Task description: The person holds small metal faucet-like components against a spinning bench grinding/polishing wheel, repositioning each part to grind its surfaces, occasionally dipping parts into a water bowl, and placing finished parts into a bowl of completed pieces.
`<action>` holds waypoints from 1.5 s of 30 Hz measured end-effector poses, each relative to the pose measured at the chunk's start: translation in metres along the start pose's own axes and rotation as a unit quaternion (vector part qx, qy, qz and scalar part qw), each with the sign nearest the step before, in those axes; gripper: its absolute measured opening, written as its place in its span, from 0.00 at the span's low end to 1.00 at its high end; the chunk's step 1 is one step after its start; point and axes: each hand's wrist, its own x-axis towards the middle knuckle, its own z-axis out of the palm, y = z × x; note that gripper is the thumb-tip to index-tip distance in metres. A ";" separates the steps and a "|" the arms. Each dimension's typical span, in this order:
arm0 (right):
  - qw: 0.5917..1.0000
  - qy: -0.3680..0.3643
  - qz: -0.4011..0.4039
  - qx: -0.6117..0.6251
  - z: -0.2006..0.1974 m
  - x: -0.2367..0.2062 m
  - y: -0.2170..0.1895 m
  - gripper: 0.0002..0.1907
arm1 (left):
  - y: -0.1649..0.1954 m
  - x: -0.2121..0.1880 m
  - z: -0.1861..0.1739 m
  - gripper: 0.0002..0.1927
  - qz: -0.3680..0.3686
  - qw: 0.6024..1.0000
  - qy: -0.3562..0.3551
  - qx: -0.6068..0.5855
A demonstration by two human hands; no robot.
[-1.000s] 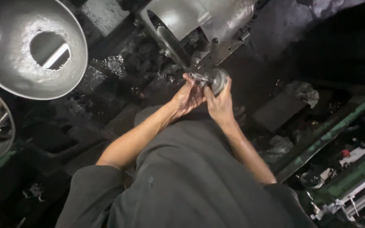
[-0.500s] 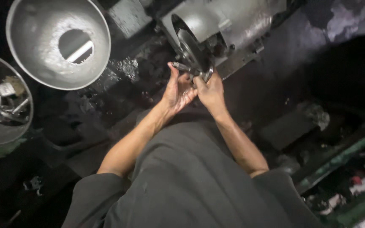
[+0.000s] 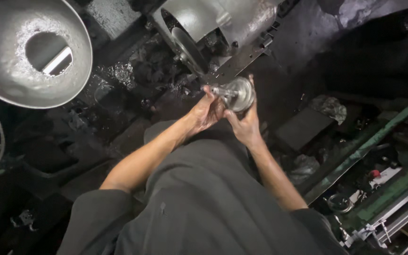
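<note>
Metal disc part (image 3: pixel 238 93) gripped by both hands, L hand (image 3: pixel 207 112) on its stub, R hand (image 3: pixel 245 123) cupping rim, just beside grinder wheel (image 3: pixel 187 51). Risk: greasy grip slips, fingers meet wheel.

Both hands meet on a round metal part (image 3: pixel 238 93), the left hand (image 3: pixel 206 112) on its stem side, the right hand (image 3: pixel 245 125) beneath it; just beyond the grip stands a grinding wheel (image 3: pixel 188 51) in its machine housing (image 3: pixel 223 19); far left of the grip sits a wide metal bowl (image 3: pixel 5 89); a rail (image 3: pixel 369 146) runs well off to the right.
</note>
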 end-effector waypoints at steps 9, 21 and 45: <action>0.995 -0.043 0.088 -0.028 0.057 0.061 0.039 0.14 | 0.057 -0.024 0.008 0.49 0.071 0.992 0.101 -0.018; 0.981 0.032 0.157 -0.113 0.027 0.053 0.026 0.13 | 0.020 0.010 -0.006 0.49 0.004 0.993 0.101 -0.062; 0.955 -0.200 0.159 -0.152 0.015 0.093 -0.004 0.15 | 0.017 0.020 0.003 0.17 -0.101 0.928 0.312 0.177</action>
